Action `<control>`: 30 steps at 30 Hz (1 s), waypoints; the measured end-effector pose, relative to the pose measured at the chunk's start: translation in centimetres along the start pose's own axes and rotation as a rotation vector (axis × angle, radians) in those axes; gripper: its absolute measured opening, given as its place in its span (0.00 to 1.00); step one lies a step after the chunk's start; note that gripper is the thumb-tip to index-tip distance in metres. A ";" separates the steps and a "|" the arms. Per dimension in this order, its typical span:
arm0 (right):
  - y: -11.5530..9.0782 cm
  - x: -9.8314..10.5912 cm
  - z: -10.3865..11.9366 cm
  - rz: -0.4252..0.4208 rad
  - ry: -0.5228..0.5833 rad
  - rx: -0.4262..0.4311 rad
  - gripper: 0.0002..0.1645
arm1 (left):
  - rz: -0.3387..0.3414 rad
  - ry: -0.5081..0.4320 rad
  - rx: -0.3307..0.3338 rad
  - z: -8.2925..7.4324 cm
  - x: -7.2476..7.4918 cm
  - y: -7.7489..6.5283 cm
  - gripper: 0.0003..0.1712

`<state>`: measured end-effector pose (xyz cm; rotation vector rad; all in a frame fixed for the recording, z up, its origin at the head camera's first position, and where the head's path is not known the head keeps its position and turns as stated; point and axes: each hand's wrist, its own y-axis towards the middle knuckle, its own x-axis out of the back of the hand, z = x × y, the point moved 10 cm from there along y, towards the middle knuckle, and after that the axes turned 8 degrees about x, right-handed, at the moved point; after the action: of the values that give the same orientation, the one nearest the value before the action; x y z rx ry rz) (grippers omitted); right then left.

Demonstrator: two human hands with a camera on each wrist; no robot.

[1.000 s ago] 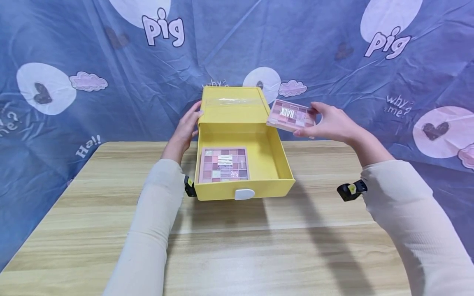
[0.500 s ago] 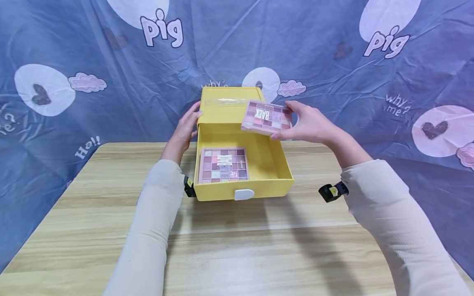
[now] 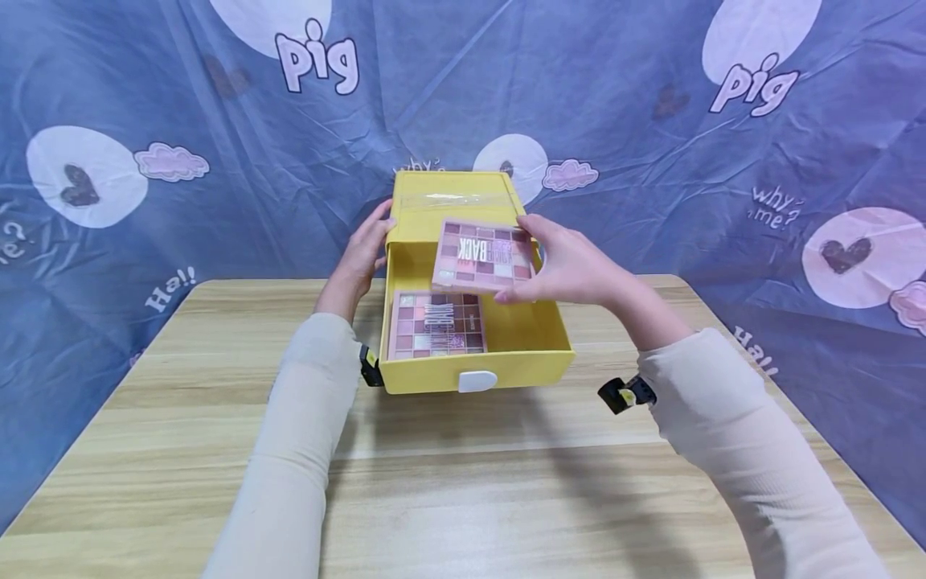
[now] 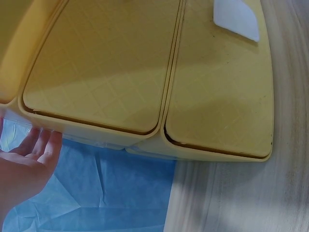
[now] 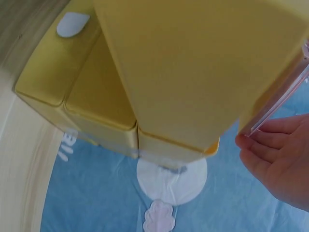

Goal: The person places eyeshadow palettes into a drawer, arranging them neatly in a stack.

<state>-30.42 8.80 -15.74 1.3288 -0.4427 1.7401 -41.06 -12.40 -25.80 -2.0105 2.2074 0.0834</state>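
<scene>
My right hand [image 3: 571, 261] pinches a pink eyeshadow palette [image 3: 481, 256] by its right side, thumb at the front edge. The palette is tilted over the pulled-out yellow drawer [image 3: 531, 370], overlapping its back part. Inside that drawer, at the left, lies a second eyeshadow palette [image 3: 437, 330] with its grid facing up. My left hand [image 3: 363, 253] rests against the left side of the yellow drawer unit [image 3: 456, 186]. In the left wrist view the fingers [image 4: 50, 151] touch the unit's side wall. The right wrist view catches only the held palette's edge [image 5: 276, 105].
Two lower drawer fronts, a middle one [image 4: 106, 67] and a bottom one [image 4: 217, 96], are closed. A white tab [image 3: 477, 380] marks the open drawer's front. The unit stands at the back of a wooden table [image 3: 463, 498], before a blue printed cloth [image 3: 615, 96].
My right hand has carried the palette leftward and down, from beside the unit to over the open drawer. The left hand and the drawer palette have stayed put.
</scene>
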 end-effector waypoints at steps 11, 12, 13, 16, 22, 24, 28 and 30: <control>-0.2 -1.8 2.0 0.017 -0.032 0.037 0.63 | 0.001 -0.017 0.002 0.1 0.0 -0.1 0.30; -0.2 -2.0 2.2 0.018 -0.033 0.046 0.62 | 0.001 -0.017 0.001 0.1 0.0 -0.1 0.30; -0.2 -2.1 2.3 0.018 -0.032 0.057 0.60 | 0.000 -0.015 0.000 0.1 0.0 -0.2 0.30; -0.2 -2.6 2.7 0.018 -0.029 0.087 0.55 | 0.003 -0.005 -0.008 0.1 0.0 -0.1 0.30; -0.1 -3.6 3.2 0.038 -0.023 0.104 0.58 | 0.001 0.002 -0.012 0.0 0.0 -0.2 0.30; -0.1 -4.0 3.4 0.046 -0.030 0.104 0.60 | 0.001 -0.001 -0.013 0.0 0.0 -0.2 0.30; 0.0 -4.6 3.7 0.058 -0.049 0.115 0.63 | 0.003 -0.006 -0.012 0.0 0.0 -0.2 0.30; 0.1 -5.0 3.9 0.063 -0.055 0.129 0.61 | 0.003 -0.010 -0.010 0.0 0.0 -0.1 0.30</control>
<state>-28.03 3.85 -18.78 1.4711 -0.4126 1.8128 -40.91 -12.37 -25.78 -2.0079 2.2085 0.1053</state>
